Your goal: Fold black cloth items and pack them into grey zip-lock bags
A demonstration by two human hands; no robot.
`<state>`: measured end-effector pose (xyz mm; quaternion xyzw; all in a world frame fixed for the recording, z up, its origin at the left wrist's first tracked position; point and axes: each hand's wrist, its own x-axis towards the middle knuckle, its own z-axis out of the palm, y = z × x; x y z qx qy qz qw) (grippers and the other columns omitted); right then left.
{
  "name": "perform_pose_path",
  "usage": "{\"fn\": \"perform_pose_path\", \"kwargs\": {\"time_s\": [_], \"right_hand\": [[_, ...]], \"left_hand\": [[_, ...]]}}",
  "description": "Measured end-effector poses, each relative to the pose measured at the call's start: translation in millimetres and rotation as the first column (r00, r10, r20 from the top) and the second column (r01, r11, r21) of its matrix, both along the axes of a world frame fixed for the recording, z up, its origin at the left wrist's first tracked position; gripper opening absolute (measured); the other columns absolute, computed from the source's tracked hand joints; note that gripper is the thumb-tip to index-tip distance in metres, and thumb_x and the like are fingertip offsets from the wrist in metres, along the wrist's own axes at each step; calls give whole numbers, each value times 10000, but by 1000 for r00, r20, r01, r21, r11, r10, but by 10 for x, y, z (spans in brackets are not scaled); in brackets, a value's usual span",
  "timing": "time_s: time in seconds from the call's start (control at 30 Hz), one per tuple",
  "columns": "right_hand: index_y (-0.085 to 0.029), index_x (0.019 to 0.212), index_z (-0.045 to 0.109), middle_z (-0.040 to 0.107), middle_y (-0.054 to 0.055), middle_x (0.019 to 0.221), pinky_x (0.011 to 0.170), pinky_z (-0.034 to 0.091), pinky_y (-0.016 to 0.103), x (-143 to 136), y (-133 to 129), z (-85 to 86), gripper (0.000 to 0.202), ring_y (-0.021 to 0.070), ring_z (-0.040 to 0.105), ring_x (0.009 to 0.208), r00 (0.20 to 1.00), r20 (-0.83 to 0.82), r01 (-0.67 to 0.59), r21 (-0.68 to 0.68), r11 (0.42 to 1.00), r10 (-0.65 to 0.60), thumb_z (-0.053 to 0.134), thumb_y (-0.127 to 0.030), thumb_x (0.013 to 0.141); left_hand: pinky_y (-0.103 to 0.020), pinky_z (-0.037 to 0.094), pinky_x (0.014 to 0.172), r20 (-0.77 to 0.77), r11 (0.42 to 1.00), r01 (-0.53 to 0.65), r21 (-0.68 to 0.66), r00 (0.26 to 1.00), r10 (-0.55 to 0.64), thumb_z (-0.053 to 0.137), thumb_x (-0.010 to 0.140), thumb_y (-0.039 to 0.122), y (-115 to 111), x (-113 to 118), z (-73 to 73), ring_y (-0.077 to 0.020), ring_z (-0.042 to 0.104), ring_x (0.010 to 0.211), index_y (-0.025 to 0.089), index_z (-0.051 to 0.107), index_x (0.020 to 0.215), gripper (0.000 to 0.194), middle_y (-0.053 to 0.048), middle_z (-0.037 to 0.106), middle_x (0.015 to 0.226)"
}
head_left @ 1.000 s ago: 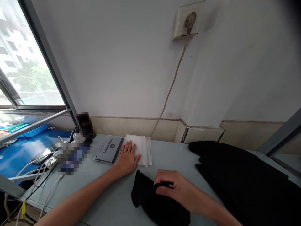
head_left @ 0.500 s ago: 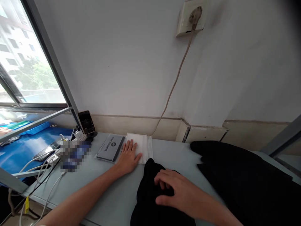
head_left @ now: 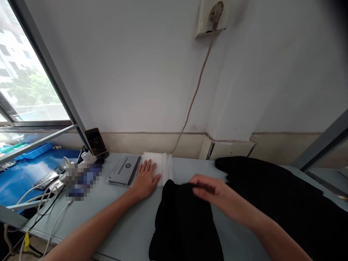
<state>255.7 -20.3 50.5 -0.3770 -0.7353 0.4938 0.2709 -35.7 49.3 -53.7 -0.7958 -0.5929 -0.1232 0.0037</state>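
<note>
My left hand (head_left: 145, 180) lies flat with its fingers spread on a stack of clear plastic bags (head_left: 160, 163). Beside it, partly under the fingertips, is a grey ROCKBROS packet (head_left: 125, 169) in clear plastic. A piece of folded black fabric (head_left: 187, 221) lies in front of me, its far edge close to the bags. My right hand (head_left: 210, 188) pinches the far right corner of that fabric between thumb and fingers. To the right spreads a larger pile of black fabric (head_left: 282, 195).
A phone (head_left: 95, 141) stands upright at the back left. Near it are a power strip with white cables (head_left: 56, 185) and a pixelated blue item (head_left: 85, 181). A cord (head_left: 196, 90) runs down from the wall socket (head_left: 210, 18). Metal frame posts (head_left: 323, 141) flank the grey table (head_left: 114, 224).
My right hand has moved from above the middle of the black fabric to its far right corner and closed on it. The fabric lies flatter now. My left hand stays on the bags.
</note>
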Motion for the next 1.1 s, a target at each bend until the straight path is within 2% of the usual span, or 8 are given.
{"fn": "perform_pose_path", "kwargs": {"time_s": [0.07, 0.2, 0.4, 0.57, 0.8, 0.93, 1.0, 1.1], "right_hand": [[-250, 1018, 671, 708, 60, 981, 828, 536, 388, 105, 136, -67, 360, 276, 675, 923, 960, 27, 270, 165, 949, -278, 466, -545, 1015], [-187, 1256, 606, 633, 195, 1209, 785, 507, 448, 235, 302, -284, 440, 373, 642, 1032, 590, 203, 525, 639, 562, -782, 390, -476, 1004], [-258, 909, 594, 669, 30, 702, 585, 418, 328, 43, 164, -337, 488, 256, 653, 649, 737, 487, 321, 359, 876, -470, 341, -658, 1029], [-239, 997, 576, 724, 80, 932, 717, 452, 362, -140, 77, -480, 140, 298, 681, 878, 775, 501, 158, 438, 885, -385, 514, -364, 995], [-263, 1005, 603, 683, 23, 923, 737, 511, 341, -63, 107, -194, 201, 225, 647, 818, 883, -333, 321, -90, 943, -332, 546, -452, 970], [-247, 1206, 598, 703, 115, 1149, 762, 566, 393, 78, 225, -227, 351, 293, 697, 951, 747, -377, 489, -248, 837, -548, 562, -446, 919], [-219, 1297, 563, 662, 176, 1260, 810, 562, 441, 138, 294, -342, 423, 349, 681, 1050, 704, -144, 704, 20, 710, -695, 537, -418, 924], [-193, 1387, 527, 615, 219, 1348, 899, 526, 523, 179, 351, -473, 446, 405, 628, 1167, 626, 114, 638, 493, 591, -771, 387, -371, 1003]], "left_hand": [[-550, 183, 1279, 10, 1000, 5, 13, 1000, -6, 330, 1080, 547, 7, -7, -11, -353, 193, 1586, 122, 386, 1581, 658, -185, 261, 1696], [-570, 207, 1272, 44, 998, 21, 57, 999, -23, 359, 1077, 535, 19, -25, -37, -364, 212, 1580, 127, 364, 1578, 646, -188, 284, 1688], [-626, 228, 1254, 112, 971, 156, 179, 978, -177, 405, 1087, 389, -68, 5, 137, -344, 296, 1550, 197, 489, 1450, 419, -154, 419, 1612], [-501, 276, 1274, 171, 843, 479, 247, 834, -524, 452, 1082, 308, -255, 100, 418, -238, 503, 1394, 239, 630, 1209, 229, -92, 575, 1436], [-476, 337, 1231, 295, 774, 613, 158, 719, -630, 611, 1015, 359, -366, 167, 513, -254, 620, 1248, 211, 637, 1205, 242, -101, 694, 1269], [-441, 442, 1094, 273, 753, 633, 179, 703, -656, 591, 1019, 365, -410, 185, 506, -242, 669, 1035, 210, 712, 1064, 202, -66, 744, 983], [-416, 468, 1029, 255, 739, 647, 189, 695, -673, 600, 1014, 390, -445, 206, 509, -237, 659, 995, 214, 734, 1066, 227, -67, 733, 962], [-410, 453, 1047, 215, 717, 675, 174, 684, -697, 637, 996, 424, -497, 243, 511, -249, 633, 1105, 228, 749, 1106, 251, -98, 695, 1192]]}}
